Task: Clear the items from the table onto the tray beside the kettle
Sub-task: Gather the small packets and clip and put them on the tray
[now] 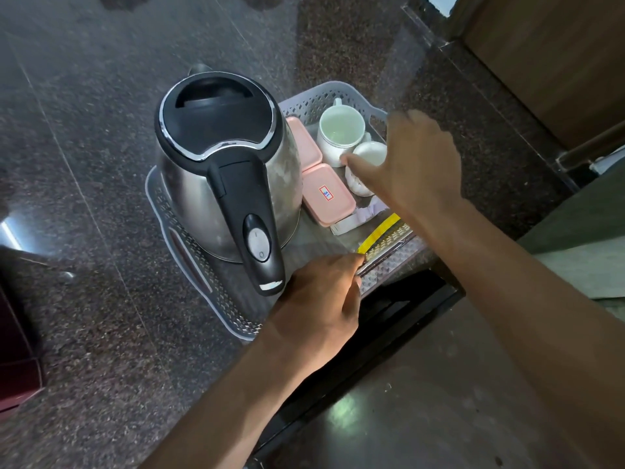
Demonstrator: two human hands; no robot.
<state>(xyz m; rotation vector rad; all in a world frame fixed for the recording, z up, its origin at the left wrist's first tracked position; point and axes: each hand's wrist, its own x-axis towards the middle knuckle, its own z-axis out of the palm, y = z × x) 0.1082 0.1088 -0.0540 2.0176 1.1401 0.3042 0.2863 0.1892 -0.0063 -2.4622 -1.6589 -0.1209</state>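
A grey perforated tray (189,231) sits on the dark granite counter. On it stands a steel kettle (223,164) with a black lid and handle. To its right lie two pink lidded boxes (328,194), an upright white cup (340,133) and a second white cup (367,164) lying tilted. My right hand (416,160) grips that tilted cup from above. My left hand (324,299) pinches the near end of a yellow and silver sachet strip (385,238) at the tray's front right rim. White paper packets (358,218) lie between the boxes and the strip.
A brown wooden panel (554,62) rises at the back right. A glossy dark table top (422,401) lies below the counter's front edge. A dark red object (17,350) sits at the far left.
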